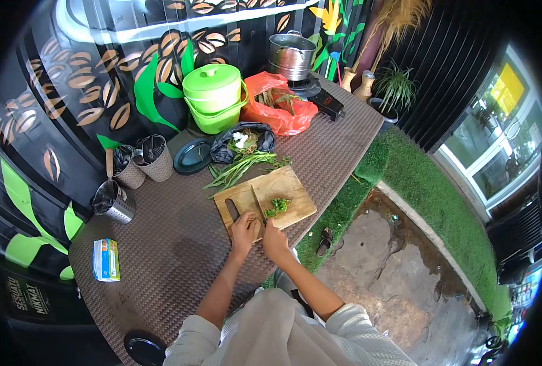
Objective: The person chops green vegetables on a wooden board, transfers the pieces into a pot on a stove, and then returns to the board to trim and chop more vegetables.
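A wooden cutting board (295, 189) with a handle slot lies near the table's edge. My right hand (275, 241) is wrapped round the handle of a knife (257, 200), whose blade points away across the board. Chopped green leaves (278, 207) sit just right of the blade. On the board's near left part rests my left hand (244, 233), fingers bent and close together beside the knife; whatever is under them is too small to make out. Long green stalks (237, 169) lie beyond the board, by a black plastic bag (246, 141) with greens and white pieces in it.
Behind are a green lidded bucket (213, 97), a red plastic bag (280, 110) of greens, and a steel pot (292, 56) on a portable stove (323, 104). To the left stand utensil holders (155, 160), a dark plate (193, 157) and a tissue pack (105, 260).
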Action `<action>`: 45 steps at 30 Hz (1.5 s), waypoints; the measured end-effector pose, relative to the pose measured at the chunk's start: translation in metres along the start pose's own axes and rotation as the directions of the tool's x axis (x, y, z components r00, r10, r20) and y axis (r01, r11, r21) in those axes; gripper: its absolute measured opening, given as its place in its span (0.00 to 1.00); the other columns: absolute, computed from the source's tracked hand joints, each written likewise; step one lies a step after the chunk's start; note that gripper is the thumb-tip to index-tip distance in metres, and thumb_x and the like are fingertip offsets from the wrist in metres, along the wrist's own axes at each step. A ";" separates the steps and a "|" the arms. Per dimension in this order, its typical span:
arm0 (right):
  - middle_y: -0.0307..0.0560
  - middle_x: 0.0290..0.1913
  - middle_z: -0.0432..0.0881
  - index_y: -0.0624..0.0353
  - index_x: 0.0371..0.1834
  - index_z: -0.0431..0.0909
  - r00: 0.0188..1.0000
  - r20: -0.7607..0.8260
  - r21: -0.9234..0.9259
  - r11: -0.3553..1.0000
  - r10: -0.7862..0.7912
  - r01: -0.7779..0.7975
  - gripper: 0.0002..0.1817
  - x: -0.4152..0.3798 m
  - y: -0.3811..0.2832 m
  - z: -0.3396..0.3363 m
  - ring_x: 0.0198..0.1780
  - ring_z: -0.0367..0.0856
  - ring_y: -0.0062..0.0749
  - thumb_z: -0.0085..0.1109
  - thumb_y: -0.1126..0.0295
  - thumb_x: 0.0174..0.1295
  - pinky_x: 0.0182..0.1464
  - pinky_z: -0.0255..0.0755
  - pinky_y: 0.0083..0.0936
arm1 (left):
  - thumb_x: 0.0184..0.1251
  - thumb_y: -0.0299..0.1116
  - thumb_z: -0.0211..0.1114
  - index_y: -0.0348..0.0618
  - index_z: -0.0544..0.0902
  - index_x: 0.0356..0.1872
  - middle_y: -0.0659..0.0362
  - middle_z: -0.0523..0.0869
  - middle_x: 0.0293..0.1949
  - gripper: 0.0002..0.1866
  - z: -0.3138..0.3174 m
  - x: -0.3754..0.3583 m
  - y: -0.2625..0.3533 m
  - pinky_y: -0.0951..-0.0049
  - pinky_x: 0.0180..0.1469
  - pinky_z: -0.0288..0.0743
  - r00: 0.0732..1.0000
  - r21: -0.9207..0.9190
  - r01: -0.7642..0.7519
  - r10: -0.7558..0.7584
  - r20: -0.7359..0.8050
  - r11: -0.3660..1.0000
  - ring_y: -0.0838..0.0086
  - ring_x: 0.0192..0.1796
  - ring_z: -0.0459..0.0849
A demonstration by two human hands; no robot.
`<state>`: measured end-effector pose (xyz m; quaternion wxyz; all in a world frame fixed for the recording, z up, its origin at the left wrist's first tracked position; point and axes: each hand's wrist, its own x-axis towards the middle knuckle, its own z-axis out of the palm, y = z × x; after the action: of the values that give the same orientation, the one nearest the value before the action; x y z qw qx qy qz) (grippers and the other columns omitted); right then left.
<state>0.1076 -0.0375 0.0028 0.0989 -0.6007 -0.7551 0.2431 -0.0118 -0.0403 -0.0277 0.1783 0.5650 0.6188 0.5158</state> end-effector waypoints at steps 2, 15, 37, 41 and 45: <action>0.66 0.33 0.83 0.68 0.58 0.59 1.000 -0.028 -0.014 1.000 -0.009 0.009 0.20 -0.007 0.001 -0.002 0.36 0.85 0.58 0.45 0.69 0.66 0.38 0.79 0.47 | 0.59 0.21 0.65 0.39 0.79 0.45 0.52 0.85 0.38 0.12 0.001 -0.001 -0.002 0.66 0.42 0.79 1.000 0.006 0.012 -0.012 -0.002 1.000 0.61 0.43 0.86; 0.66 0.34 0.83 0.65 0.52 0.61 1.000 0.004 0.023 1.000 -0.019 0.019 0.15 0.000 0.001 -0.015 0.38 0.84 0.60 0.42 0.68 0.68 0.41 0.79 0.49 | 0.60 0.17 0.60 0.35 0.80 0.42 0.48 0.82 0.39 0.10 -0.009 -0.001 0.012 0.66 0.44 0.77 0.983 0.030 -0.176 0.175 0.049 0.984 0.58 0.42 0.84; 0.64 0.30 0.83 0.65 0.48 0.62 0.997 -0.079 -0.061 0.998 -0.019 0.014 0.13 -0.006 -0.002 0.004 0.34 0.85 0.55 0.47 0.70 0.65 0.34 0.81 0.41 | 0.53 0.26 0.68 0.40 0.87 0.34 0.55 0.86 0.28 0.07 -0.007 -0.001 0.018 0.62 0.50 0.70 0.990 0.275 -0.130 0.142 -0.024 0.953 0.62 0.43 0.78; 0.65 0.32 0.83 0.68 0.53 0.61 0.998 -0.007 -0.047 0.997 -0.061 0.060 0.16 0.001 -0.001 -0.009 0.37 0.85 0.56 0.47 0.73 0.64 0.36 0.81 0.43 | 0.53 0.24 0.69 0.38 0.87 0.36 0.53 0.85 0.30 0.09 -0.004 0.005 0.002 0.64 0.48 0.73 0.993 0.087 -0.072 0.080 -0.086 0.994 0.62 0.41 0.80; 0.66 0.35 0.83 0.66 0.55 0.60 0.997 -0.017 -0.058 0.995 0.081 -0.082 0.18 -0.014 -0.008 0.002 0.38 0.85 0.57 0.47 0.73 0.64 0.38 0.80 0.45 | 0.53 0.22 0.69 0.37 0.86 0.37 0.54 0.81 0.34 0.09 -0.006 0.005 0.002 0.67 0.43 0.76 0.998 0.036 -0.015 0.017 -0.068 0.999 0.64 0.40 0.81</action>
<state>0.1036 -0.0529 0.0073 0.0769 -0.6356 -0.7359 0.2202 -0.0167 -0.0389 -0.0215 0.1429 0.5550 0.6290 0.5253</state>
